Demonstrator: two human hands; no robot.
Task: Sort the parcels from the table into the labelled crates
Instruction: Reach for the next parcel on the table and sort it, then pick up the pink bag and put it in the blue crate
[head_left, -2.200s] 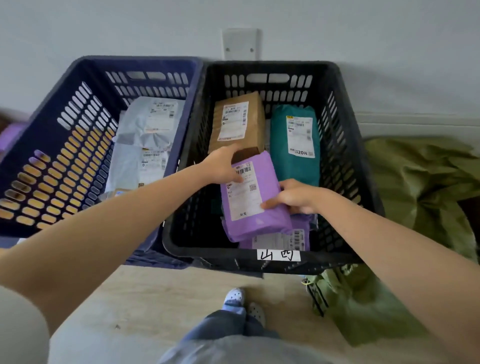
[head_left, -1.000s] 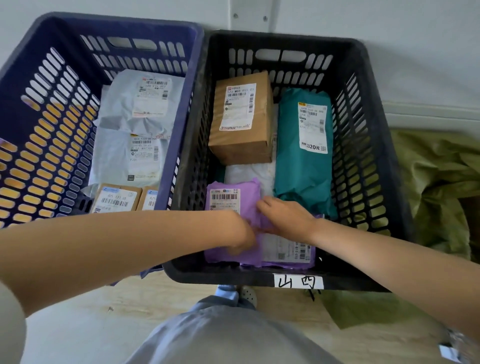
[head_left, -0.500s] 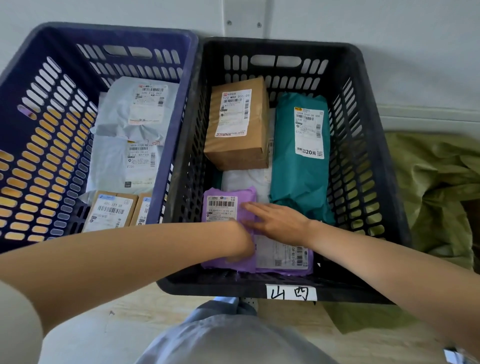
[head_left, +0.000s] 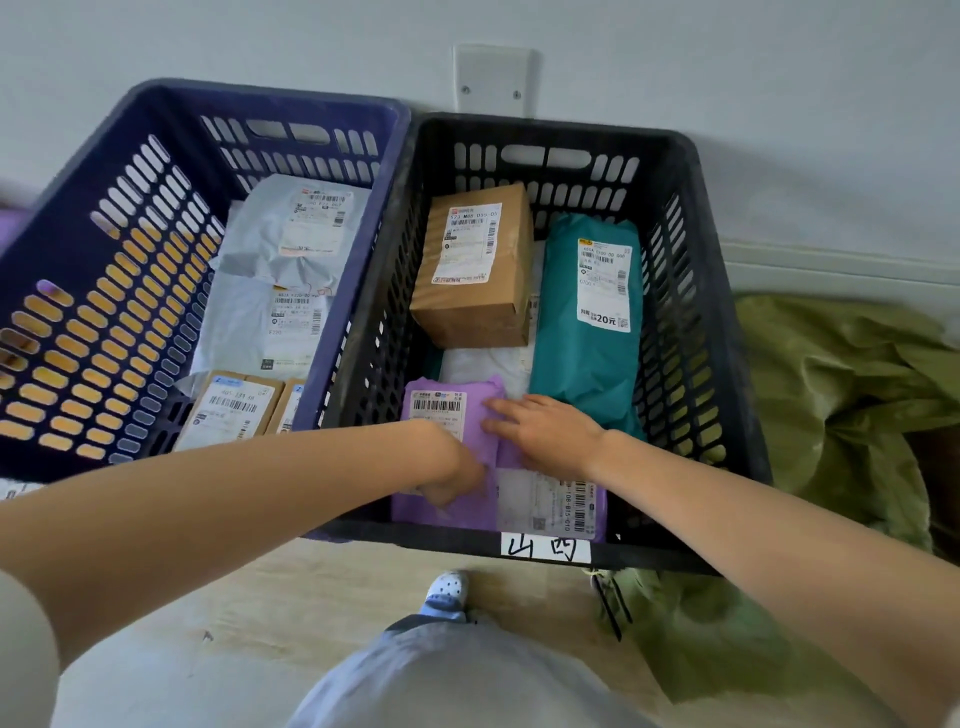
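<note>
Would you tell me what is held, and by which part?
The left hand grips the purple parcel near its middle; the right hand rests flat on it.

The purple parcel (head_left: 447, 415), earlier held aloft, now lies in the black crate (head_left: 545, 123).

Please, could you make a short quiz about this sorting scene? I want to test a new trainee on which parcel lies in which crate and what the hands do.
1. True or false: the teal parcel lies in the blue crate.
2. Which parcel do the left hand and the right hand both touch? A) brown box B) purple parcel C) teal parcel
3. Fill in: the handwritten label sits on the front rim of the ___ crate.
Key: 1 false, it lies in the black crate; 2 B; 3 black.
</note>
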